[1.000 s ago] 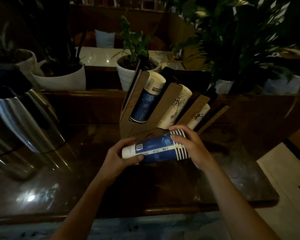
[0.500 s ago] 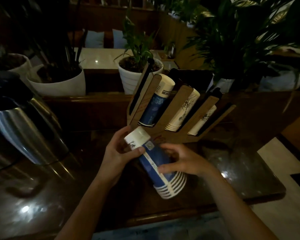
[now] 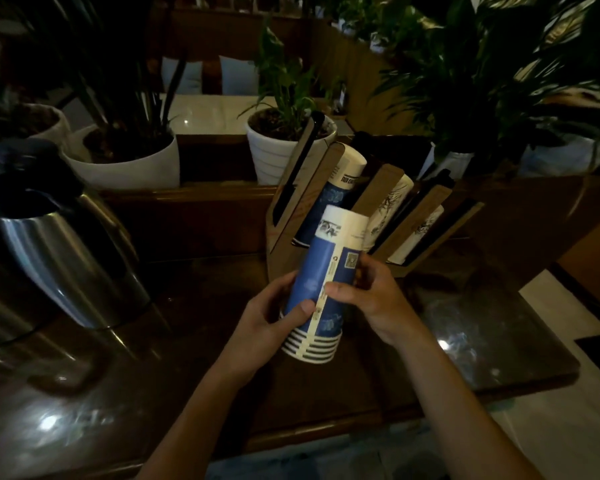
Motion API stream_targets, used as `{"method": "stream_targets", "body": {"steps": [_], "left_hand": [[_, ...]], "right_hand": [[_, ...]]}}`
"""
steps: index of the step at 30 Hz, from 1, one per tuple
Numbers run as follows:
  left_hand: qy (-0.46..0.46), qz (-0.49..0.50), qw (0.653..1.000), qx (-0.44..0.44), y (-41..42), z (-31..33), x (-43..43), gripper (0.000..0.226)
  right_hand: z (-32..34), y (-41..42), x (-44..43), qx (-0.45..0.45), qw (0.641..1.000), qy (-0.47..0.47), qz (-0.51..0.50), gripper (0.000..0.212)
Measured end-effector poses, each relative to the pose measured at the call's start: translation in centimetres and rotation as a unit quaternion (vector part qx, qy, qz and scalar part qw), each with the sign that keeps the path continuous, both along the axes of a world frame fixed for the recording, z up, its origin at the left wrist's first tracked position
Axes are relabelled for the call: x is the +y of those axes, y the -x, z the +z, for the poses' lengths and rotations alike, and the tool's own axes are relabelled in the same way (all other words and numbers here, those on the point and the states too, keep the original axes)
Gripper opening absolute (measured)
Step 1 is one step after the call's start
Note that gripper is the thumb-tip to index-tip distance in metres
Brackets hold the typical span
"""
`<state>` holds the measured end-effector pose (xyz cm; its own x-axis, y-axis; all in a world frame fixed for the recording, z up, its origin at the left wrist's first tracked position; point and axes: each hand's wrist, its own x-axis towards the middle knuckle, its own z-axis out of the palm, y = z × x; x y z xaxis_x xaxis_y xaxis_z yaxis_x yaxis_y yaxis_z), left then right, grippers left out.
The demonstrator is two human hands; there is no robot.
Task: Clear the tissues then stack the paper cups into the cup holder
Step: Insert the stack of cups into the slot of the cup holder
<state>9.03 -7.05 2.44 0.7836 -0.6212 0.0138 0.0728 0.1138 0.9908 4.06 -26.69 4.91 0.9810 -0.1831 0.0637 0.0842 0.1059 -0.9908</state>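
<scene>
both hands are wrapped around a stack of blue paper cups (image 3: pixel 321 289), the left hand (image 3: pixel 267 322) clasping its lower side with the thumb across the front, the right hand (image 3: pixel 371 292) pinching the middle from the other side. the stack is tilted with its rims down and bases up, lifted above the dark glossy surface (image 3: pixel 482 327) just in front of the wooden cup holder (image 3: pixel 378 195), whose slanted slots already carry a blue stack and white stacks. a steel kettle (image 3: pixel 59 244) sits off to the left.
</scene>
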Motion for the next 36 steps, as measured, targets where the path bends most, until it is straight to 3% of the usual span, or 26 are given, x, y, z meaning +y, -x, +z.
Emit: {"method": "stream_targets", "body": {"steps": [5, 11, 15, 20, 24, 27, 30, 32, 34, 36], "left_hand": [[-0.008, -0.006, 1.0, -0.028, -0.4, -0.1, 0.3, 0.069], [-0.039, 0.0, 0.996, -0.077, -0.7, 1.3, -0.4, 0.059], [-0.046, 0.008, 0.996, -0.075, -0.4, 1.1, -1.9, 0.065], [-0.04, 0.018, 0.995, -0.088, 0.6, 1.3, -4.9, 0.057], [-0.014, 0.042, 0.996, -0.077, 0.9, 0.6, -6.5, 0.06], [-0.007, 0.08, 0.994, -0.077, 1.2, -0.2, -6.8, 0.046], [-0.073, 0.101, 0.985, -0.117, 1.3, -1.4, -6.6, 0.035], [-0.142, 0.105, 0.971, -0.161, 1.6, -2.5, -6.6, 0.04], [-0.281, 0.104, 0.927, -0.224, 1.7, -3.9, -6.8, 0.067], [-0.437, 0.089, 0.851, -0.278, 1.7, -5.7, -7.3, 0.095]], "right_hand": [[0.0, -0.4, -0.3, -0.02, 0.998, -0.044, -0.032, 0.059], [1.8, -0.9, -2.7, -0.019, 0.993, -0.103, -0.044, 0.053], [3.0, -0.9, -5.1, 0.011, 0.998, -0.058, -0.026, 0.058], [3.6, -0.5, -7.8, -0.004, 0.999, -0.026, -0.018, 0.028], [4.0, -0.5, -9.8, -0.025, 0.998, -0.055, -0.028, 0.023], [4.8, -0.5, -11.7, -0.04, 0.995, -0.082, -0.037, 0.028], [6.2, -0.9, -13.4, -0.073, 0.99, -0.104, -0.054, 0.033], [7.6, -1.3, -14.0, -0.094, 0.986, -0.118, -0.067, 0.038], [9.3, -1.9, -14.4, -0.116, 0.981, -0.129, -0.082, 0.049], [11.2, -2.4, -14.5, -0.141, 0.977, -0.135, -0.082, 0.052]]}}
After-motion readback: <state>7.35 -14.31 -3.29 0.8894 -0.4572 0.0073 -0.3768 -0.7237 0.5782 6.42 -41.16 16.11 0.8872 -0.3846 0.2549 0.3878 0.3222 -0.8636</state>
